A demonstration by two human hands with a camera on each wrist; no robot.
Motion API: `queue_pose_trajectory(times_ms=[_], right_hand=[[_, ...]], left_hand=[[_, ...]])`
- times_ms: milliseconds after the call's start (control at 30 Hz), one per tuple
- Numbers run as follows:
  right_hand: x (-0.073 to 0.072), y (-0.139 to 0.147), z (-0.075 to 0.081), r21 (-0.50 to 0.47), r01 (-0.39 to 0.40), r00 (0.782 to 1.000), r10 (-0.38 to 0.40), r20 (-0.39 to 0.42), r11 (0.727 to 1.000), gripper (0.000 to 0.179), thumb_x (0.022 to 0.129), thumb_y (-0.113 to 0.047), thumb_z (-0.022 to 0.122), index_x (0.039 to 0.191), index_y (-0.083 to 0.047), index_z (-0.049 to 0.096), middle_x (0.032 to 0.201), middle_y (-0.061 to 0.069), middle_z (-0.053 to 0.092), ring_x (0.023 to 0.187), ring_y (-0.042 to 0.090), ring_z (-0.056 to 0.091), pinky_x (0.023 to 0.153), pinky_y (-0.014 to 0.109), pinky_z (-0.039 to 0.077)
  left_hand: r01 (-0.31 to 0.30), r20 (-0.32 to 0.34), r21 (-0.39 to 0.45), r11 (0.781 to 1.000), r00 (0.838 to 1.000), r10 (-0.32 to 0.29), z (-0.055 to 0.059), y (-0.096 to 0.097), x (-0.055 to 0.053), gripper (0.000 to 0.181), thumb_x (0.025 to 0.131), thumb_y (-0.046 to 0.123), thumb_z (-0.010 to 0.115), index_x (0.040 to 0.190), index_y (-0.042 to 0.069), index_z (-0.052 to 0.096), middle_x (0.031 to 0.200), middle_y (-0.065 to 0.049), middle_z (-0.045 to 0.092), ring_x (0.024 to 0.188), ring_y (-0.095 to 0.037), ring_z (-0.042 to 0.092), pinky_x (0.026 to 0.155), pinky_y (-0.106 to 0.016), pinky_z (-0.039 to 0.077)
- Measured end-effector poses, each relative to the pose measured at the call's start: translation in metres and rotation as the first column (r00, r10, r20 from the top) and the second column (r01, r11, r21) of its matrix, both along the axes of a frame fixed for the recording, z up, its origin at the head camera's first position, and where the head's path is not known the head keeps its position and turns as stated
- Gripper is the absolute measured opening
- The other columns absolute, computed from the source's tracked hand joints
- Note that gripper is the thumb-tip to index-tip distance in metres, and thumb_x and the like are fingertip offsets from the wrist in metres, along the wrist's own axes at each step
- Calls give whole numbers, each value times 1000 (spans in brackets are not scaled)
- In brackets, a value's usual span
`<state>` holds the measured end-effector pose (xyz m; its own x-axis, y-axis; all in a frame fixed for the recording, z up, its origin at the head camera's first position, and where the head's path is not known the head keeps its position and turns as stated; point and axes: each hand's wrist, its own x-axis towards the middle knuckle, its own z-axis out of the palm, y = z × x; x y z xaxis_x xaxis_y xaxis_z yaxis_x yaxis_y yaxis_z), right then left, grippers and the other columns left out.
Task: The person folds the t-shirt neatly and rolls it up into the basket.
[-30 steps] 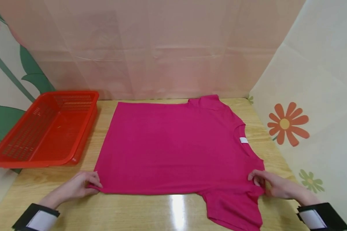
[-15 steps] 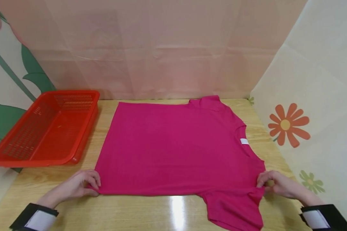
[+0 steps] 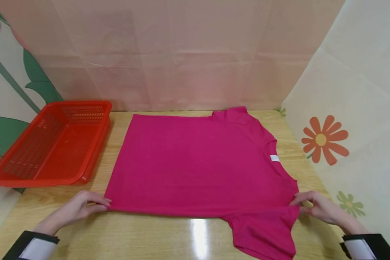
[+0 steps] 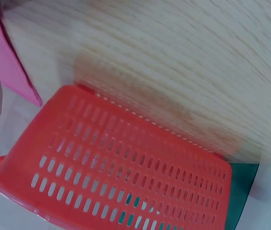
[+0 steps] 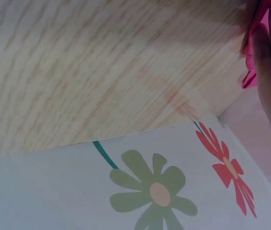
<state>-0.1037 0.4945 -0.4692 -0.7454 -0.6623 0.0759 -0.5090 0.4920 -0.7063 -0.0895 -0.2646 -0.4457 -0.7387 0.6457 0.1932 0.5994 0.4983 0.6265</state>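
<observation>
A magenta short-sleeved T-shirt (image 3: 188,162) lies spread on the wooden table, its hem to the left and its neckline with a white label (image 3: 274,158) to the right. One sleeve (image 3: 263,233) hangs toward the front edge; the far sleeve is at the back. My left hand (image 3: 79,209) pinches the near hem corner between thumb and fingers. At the near shoulder, my right hand (image 3: 321,209) pinches the fabric. In the left wrist view a strip of the shirt (image 4: 13,67) shows beside the hand; the right wrist view shows pink cloth (image 5: 251,62) at the fingers.
A red plastic basket (image 3: 84,169) with slotted sides stands at the left of the table (image 3: 156,238), with nothing seen inside it. A pinkish sheet (image 3: 182,57) forms the back wall. Flower-printed white sheeting (image 3: 360,94) borders the right side.
My left hand has shifted slightly left and up, drawing the near hem corner with it. My right hand has moved right to the shoulder edge and now pinches it, slightly lifted.
</observation>
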Motion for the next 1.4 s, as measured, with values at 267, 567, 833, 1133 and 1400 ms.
queue_pose_trajectory(times_ms=[267, 567, 833, 1133, 1400], right_hand=[[4, -1, 8, 16, 26, 1000, -27, 16, 1000, 32, 81, 12, 72, 103, -12, 77, 102, -4, 76, 104, -11, 62, 83, 5, 44], [4, -10, 20, -116, 50, 998, -55, -41, 992, 38, 79, 23, 66, 104, -4, 75, 97, -1, 74, 95, -2, 65, 83, 7, 48], [-1, -14, 26, -53, 265, 958, -269, -104, 963, 27, 80, 18, 70, 98, -2, 73, 90, -13, 71, 80, -5, 65, 69, 9, 53], [-6, -24, 35, 144, 487, 872, -470, -141, 861, 13, 90, 0, 70, 103, -3, 71, 82, -6, 70, 70, -1, 61, 64, 13, 52], [-21, -40, 42, 165, 576, 815, -545, -198, 801, 17, 96, -5, 65, 110, 2, 67, 90, 12, 71, 65, 0, 56, 57, 20, 49]], left_hand=[[-56, 29, 26, 998, 998, 55, 2, 1, 0, 12, 79, 6, 82, 89, 12, 79, 84, -2, 77, 85, 8, 66, 71, -11, 52], [-195, -205, 137, 971, 954, 220, -5, 8, -3, 33, 68, -12, 82, 86, 15, 76, 79, 7, 73, 79, 8, 63, 73, -6, 48], [-394, -153, 41, 918, 906, 395, -4, 14, -4, 15, 83, 2, 78, 84, 15, 73, 76, 11, 68, 76, 11, 57, 68, -9, 48], [-551, 128, 11, 834, 828, 545, 3, 17, -8, 13, 96, 19, 69, 94, 6, 72, 81, 6, 70, 73, 6, 58, 65, -16, 48], [-647, 329, 83, 758, 736, 592, 2, 33, -25, 36, 104, 18, 56, 118, -15, 61, 104, -21, 73, 81, 14, 57, 70, -13, 51]])
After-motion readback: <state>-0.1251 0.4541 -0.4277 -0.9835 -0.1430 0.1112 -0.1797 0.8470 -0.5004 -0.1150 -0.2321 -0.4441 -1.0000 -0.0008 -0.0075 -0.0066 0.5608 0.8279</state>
